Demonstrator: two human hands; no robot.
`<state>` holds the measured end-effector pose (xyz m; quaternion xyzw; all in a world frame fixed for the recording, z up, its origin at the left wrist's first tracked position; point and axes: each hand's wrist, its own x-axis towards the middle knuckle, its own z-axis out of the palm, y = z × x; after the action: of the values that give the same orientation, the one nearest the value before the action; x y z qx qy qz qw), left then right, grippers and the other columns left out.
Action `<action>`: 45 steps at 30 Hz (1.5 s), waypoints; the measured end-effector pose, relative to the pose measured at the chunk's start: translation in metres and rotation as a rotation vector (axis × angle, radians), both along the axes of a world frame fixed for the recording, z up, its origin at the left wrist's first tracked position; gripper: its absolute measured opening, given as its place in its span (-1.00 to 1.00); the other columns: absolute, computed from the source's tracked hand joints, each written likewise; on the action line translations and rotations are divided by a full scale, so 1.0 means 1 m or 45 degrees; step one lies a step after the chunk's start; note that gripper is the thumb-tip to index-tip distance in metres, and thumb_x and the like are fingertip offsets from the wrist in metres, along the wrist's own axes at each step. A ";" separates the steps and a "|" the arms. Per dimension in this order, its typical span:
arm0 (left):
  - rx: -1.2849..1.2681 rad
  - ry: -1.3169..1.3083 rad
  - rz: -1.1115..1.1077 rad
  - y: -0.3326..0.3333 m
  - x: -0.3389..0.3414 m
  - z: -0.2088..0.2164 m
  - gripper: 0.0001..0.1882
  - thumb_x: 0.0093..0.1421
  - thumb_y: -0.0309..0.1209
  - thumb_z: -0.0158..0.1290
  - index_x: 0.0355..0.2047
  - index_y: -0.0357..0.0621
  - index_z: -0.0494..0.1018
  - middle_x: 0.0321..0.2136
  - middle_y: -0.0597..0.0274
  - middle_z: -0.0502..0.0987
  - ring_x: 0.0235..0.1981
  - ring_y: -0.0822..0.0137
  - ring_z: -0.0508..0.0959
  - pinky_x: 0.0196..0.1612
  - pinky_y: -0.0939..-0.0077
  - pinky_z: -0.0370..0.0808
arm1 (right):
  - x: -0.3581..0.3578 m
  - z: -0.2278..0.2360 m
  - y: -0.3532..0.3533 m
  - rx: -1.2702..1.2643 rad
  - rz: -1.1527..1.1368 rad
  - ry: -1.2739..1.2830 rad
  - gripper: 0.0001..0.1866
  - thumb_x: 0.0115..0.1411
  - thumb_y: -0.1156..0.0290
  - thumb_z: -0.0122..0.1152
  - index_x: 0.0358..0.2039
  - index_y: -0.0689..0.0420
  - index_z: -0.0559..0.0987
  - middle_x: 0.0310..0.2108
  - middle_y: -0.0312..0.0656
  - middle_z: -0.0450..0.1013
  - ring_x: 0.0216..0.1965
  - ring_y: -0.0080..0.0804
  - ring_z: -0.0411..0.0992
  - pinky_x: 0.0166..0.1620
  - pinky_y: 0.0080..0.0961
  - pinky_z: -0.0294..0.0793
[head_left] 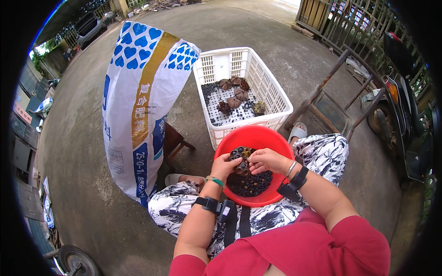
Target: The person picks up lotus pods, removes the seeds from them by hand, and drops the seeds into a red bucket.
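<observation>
My left hand (pixel 225 166) is wrapped round a dark dried lotus seed pod (pixel 241 167), its thumb across the pod's face. Dark round seeds show in the pod's holes, and a yellowish patch marks its upper right. My right hand (pixel 268 161) touches the pod's right side with thumb and fingers pinched together; whatever lies between the fingertips is hidden. Both hands are over a red plastic basin (pixel 226 138) between my knees. Many loose dark lotus seeds (pixel 251 185), with a few brownish ones, lie in the basin.
Beyond the basin stands a white plastic crate (pixel 269 120) with several lotus pods (pixel 241 94) and loose seeds. A tall white sack (pixel 152 103) leans at the left against a wooden stool (pixel 174 140). At the right are a worn chair frame (pixel 317 95) and a parked motorbike (pixel 399 110).
</observation>
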<state>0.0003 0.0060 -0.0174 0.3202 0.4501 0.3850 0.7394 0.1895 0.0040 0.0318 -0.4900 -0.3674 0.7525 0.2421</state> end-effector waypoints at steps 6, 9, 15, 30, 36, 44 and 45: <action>0.101 0.223 0.126 0.003 -0.007 -0.011 -0.71 -0.04 -0.42 0.18 -0.29 -0.23 0.43 -0.42 0.32 0.50 -0.47 0.49 0.48 -0.45 0.65 0.40 | -0.021 0.003 -0.003 0.051 0.083 -0.208 -0.65 0.06 0.12 0.16 -0.50 0.21 0.44 -0.57 -0.30 0.37 -0.55 -0.56 0.41 -0.50 -0.66 0.47; 0.034 0.043 0.086 0.000 -0.011 -0.001 -0.72 -0.03 -0.43 0.16 -0.28 -0.22 0.43 -0.42 0.32 0.49 -0.46 0.49 0.48 -0.43 0.66 0.40 | -0.038 -0.002 -0.008 0.289 0.231 -0.640 -0.58 0.05 0.06 0.16 -0.56 0.22 0.42 -0.65 -0.28 0.37 -0.67 -0.58 0.38 -0.64 -0.69 0.39; -0.108 -0.181 -0.059 -0.009 -0.021 0.022 -0.76 0.02 -0.46 0.11 -0.26 -0.19 0.42 -0.38 0.29 0.49 -0.38 0.46 0.48 -0.35 0.60 0.43 | -0.030 0.005 -0.007 0.318 0.345 -0.471 -0.57 0.12 0.06 0.05 -0.55 0.23 0.44 -0.67 -0.28 0.38 -0.71 -0.59 0.35 -0.64 -0.73 0.33; 0.396 0.530 0.175 0.000 -0.016 -0.023 -0.62 -0.18 -0.45 0.25 -0.31 -0.23 0.41 -0.44 0.26 0.49 -0.41 0.44 0.48 -0.36 0.60 0.41 | -0.018 -0.009 -0.005 1.044 0.116 -0.784 -0.76 0.06 0.26 0.10 -0.47 0.20 0.51 -0.53 -0.19 0.45 -0.50 -0.49 0.43 -0.43 -0.54 0.42; 0.194 0.313 -0.075 -0.007 -0.015 0.002 -0.73 -0.09 -0.49 0.19 -0.35 -0.20 0.40 -0.45 0.31 0.49 -0.47 0.51 0.46 -0.37 0.69 0.40 | -0.040 0.002 -0.007 0.762 0.297 -0.966 -0.62 0.08 0.12 0.11 -0.59 0.24 0.49 -0.69 -0.17 0.43 -0.63 -0.49 0.42 -0.52 -0.57 0.40; 0.047 0.079 -0.221 -0.007 -0.014 0.017 -0.79 -0.03 -0.53 0.11 -0.34 -0.15 0.40 -0.41 0.33 0.49 -0.36 0.48 0.48 -0.29 0.63 0.40 | -0.024 0.003 -0.008 0.532 0.235 -0.619 -0.67 0.10 0.20 0.09 -0.54 0.27 0.48 -0.67 -0.21 0.43 -0.63 -0.53 0.42 -0.57 -0.64 0.40; 0.047 0.080 -0.223 -0.007 -0.013 0.016 -0.79 -0.03 -0.53 0.11 -0.34 -0.15 0.40 -0.41 0.33 0.49 -0.36 0.48 0.48 -0.29 0.63 0.40 | -0.021 -0.002 -0.008 0.498 0.207 -0.473 -0.70 0.10 0.23 0.09 -0.49 0.27 0.47 -0.63 -0.21 0.43 -0.62 -0.53 0.42 -0.55 -0.66 0.42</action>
<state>-0.0123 -0.0012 -0.0013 0.3839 0.4362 0.3169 0.7496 0.1689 -0.0040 0.0299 -0.5323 -0.5820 0.5815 0.1994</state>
